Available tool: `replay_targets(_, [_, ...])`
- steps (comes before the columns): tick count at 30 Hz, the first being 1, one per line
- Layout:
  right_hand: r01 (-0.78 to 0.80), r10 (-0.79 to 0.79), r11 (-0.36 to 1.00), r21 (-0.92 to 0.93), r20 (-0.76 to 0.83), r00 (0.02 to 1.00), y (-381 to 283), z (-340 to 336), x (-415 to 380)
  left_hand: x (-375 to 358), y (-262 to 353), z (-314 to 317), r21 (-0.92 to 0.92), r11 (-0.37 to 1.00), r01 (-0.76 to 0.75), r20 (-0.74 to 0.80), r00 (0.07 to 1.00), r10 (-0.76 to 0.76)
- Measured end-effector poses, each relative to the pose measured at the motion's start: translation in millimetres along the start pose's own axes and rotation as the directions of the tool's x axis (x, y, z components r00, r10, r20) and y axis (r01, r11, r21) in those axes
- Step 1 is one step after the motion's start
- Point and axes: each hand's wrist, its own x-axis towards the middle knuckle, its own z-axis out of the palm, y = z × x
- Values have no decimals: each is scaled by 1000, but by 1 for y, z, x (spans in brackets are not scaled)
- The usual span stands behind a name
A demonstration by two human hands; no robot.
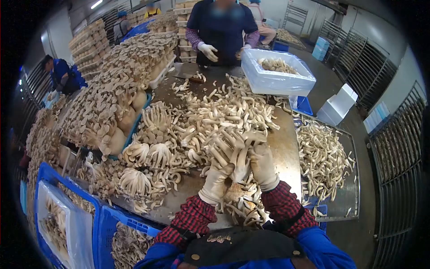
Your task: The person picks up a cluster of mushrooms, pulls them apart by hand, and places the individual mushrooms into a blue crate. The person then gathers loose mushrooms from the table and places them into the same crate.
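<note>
A cluster of long-stemmed mushrooms (pixel 239 154) is held between my two gloved hands above the near part of the metal table (pixel 285 130). My left hand (pixel 216 181) grips its left side, with the fingers partly hidden by stems. On the right side, my right hand (pixel 263 166) is closed around the stems. Loose mushrooms (pixel 228 110) are heaped just beyond the cluster, and more pieces lie below it between my wrists. Several whole clumps (pixel 136 181) rest on the table to the left of my left hand.
Across the table stands a person (pixel 224 31) in white gloves. A white lined box (pixel 277 80) sits at the back right. Mushrooms fill a tray (pixel 356 179) at right. Dense clusters (pixel 121 71) stand at left, above blue crates (pixel 99 233). Metal racks (pixel 396 170) line the right side.
</note>
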Motion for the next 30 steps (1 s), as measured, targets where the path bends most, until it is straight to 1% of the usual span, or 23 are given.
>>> replay_targets(1, [90,-89,996,22,-17,996,0,5,1,1,-3,-9,203,978,-48,-32,998,56])
replay_targets(2, [-91,93,986,138,-8,996,-2,9,2,3,-6,-18,204,978,-48,-35,998,56])
replay_targets(5, [-104,107,989,104,-22,994,13,11,1,4,-9,-29,146,989,23,11,1000,-25])
replay_targets(6, [-133,150,973,191,-74,986,0,15,-1,4,-8,-24,147,989,22,10,1000,-24])
replay_targets(7, [-131,147,972,194,-71,987,4,9,-2,4,-7,-17,42,999,-7,-93,996,11])
replay_targets(8, [-148,148,989,8,-49,988,10,-3,-2,4,-5,-12,-60,997,-48,-200,979,35])
replay_targets(9, [-157,154,971,-179,-29,988,10,-8,-2,3,1,-5,-58,997,-53,-202,979,40])
replay_targets(10, [-109,80,985,-137,-202,976,11,-6,-2,2,8,2,43,993,-106,-169,979,112])
replay_targets(11, [-250,259,966,67,-205,944,8,-13,-3,1,12,4,140,977,-163,-128,975,181])
replay_targets(12, [-154,137,986,-65,-212,968,4,-18,-3,0,17,1,122,989,-78,-158,983,97])
replay_targets(13, [-53,12,979,-198,-203,979,1,-21,-2,0,17,0,119,989,-84,-157,982,102])
replay_targets(14, [-48,8,978,-204,-197,980,-4,-20,-1,0,14,1,237,965,-109,-130,981,142])
replay_targets(16, [-265,286,954,141,-164,944,-17,-11,-5,-1,4,8,522,830,-195,-81,958,276])
replay_targets(17, [222,-262,938,-267,-126,957,10,-2,-6,-4,-5,14,290,926,-243,-51,962,268])
replay_targets(19, [-80,87,994,72,-100,991,-25,21,-17,-2,-18,18,351,848,-397,29,910,414])
replay_targets(20, [-78,86,994,77,-106,991,-20,22,-20,-3,-15,17,356,847,-395,34,911,411])
replay_targets(22, [-6,10,992,125,-33,999,-11,26,-22,-5,-4,17,290,936,-202,-44,974,223])
replay_targets(23, [-1,5,991,131,-31,1000,-10,23,-24,-5,1,16,295,933,-208,-42,972,230])
replay_targets(25, [64,-80,986,156,103,991,-14,5,-26,-7,10,16,281,947,-156,-60,982,180])
replay_targets(26, [-258,222,880,399,135,966,-9,-7,-25,-8,13,19,294,946,-137,-120,977,179])
replay_targets(27, [-269,227,931,246,187,956,-30,-21,-20,-6,11,12,294,945,-141,-122,975,184])
replay_targets(29, [-527,443,832,173,363,820,-21,-52,-7,1,2,-5,554,773,-311,-35,918,394])
replay_targets(30, [-529,447,831,171,360,819,-24,-60,-3,-1,5,8,588,758,-282,-73,915,397])
